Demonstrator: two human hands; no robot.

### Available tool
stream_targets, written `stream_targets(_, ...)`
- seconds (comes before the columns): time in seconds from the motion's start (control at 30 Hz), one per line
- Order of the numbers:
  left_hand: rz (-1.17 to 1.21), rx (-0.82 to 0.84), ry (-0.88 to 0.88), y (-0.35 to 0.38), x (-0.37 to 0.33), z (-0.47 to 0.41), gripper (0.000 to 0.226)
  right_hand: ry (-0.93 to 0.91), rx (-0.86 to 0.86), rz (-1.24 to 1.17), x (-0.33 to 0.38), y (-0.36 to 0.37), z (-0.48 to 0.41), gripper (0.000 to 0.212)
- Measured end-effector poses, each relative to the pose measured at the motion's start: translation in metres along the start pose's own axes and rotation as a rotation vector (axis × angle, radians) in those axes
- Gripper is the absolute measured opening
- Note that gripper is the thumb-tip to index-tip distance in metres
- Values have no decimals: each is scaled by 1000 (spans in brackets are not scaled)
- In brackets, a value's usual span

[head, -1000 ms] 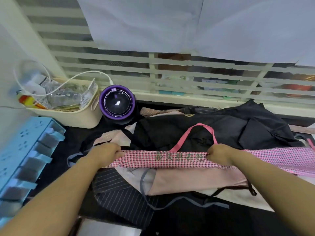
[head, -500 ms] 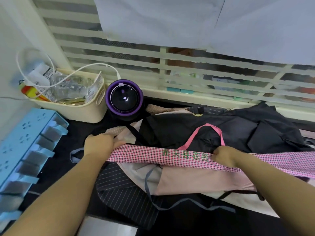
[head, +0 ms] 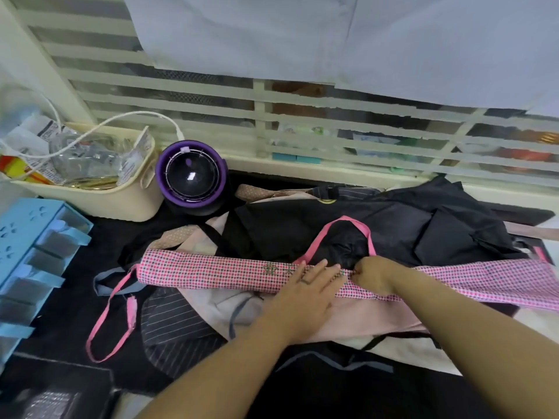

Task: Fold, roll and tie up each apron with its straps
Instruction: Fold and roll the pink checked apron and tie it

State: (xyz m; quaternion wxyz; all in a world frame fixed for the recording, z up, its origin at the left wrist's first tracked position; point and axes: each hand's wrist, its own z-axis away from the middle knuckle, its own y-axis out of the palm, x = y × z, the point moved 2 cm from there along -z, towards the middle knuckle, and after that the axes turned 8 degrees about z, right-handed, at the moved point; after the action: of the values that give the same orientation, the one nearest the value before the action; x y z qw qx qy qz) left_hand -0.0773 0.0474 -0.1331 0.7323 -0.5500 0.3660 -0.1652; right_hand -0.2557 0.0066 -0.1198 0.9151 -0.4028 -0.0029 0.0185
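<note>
A pink checked apron (head: 208, 272), folded into a long narrow band, lies across a heap of other aprons. Its pink neck loop (head: 344, 234) arches over a black apron (head: 393, 225) behind it, and a pink waist strap (head: 112, 322) trails off its left end. My left hand (head: 305, 293) lies flat with fingers spread on the middle of the band. Just to the right, my right hand (head: 373, 278) is closed, pinching the band's edge. A pale pink apron (head: 363, 319) and a dark striped apron (head: 175, 325) lie underneath.
A purple round fan (head: 191, 176) and a cream basket (head: 121, 195) of packets stand at the back left. A blue plastic drawer rack (head: 33, 252) lines the left edge. A slatted window wall runs behind the black table.
My left hand has let go of the band's left end and moved right to rest flat on its middle. The left strap now hangs loose. My right hand stays gripping.
</note>
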Motion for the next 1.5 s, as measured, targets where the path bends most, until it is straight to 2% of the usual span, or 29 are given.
stream_targets(0.1,-2,173,-97,20,0,-11,71,-32,-39,10,-1,3,2,36)
stream_targets(0.17,-21,203,-156,26,1,-14,78,-48,-81,35,-9,3,7,36)
stream_targets(0.23,-25,231,-197,33,3,-16,71,-53,-100,80,-24,3,16,36)
stream_targets(0.3,-30,219,-216,32,3,-15,71,-22,-97,107,-48,1,27,32)
stream_targets(0.53,-23,203,-237,39,1,-15,96,101,-16,101,-147,8,52,7)
stream_targets(0.67,-51,173,-233,43,1,-16,101,167,-12,154,-173,8,54,12)
stream_targets(0.77,-84,151,-237,45,4,-17,97,186,12,168,-184,5,52,21)
stream_targets(0.83,-184,100,-197,46,6,-17,89,182,54,204,-187,5,47,15)
stream_targets(0.93,-159,165,-278,48,7,-12,72,208,125,260,-190,0,43,4)
stream_targets(1.07,-183,127,-256,47,7,-12,69,344,182,229,-205,-5,50,29)
stream_targets(1.17,-185,138,-271,48,6,-13,65,468,164,150,-223,-1,58,27)
stream_targets(1.23,-192,152,-275,48,5,-13,65,502,102,147,-231,4,63,11)
stream_targets(1.33,-212,194,-281,47,4,-11,65,507,-62,176,-237,16,66,12)
stream_targets(1.37,-220,200,-274,48,4,-11,64,507,-195,170,-236,19,65,13)
stream_targets(1.43,-241,199,-264,47,4,-11,64,470,-535,147,-220,20,68,33)
stream_targets(1.5,-242,201,-272,46,4,-11,65,275,-933,37,-180,21,76,48)
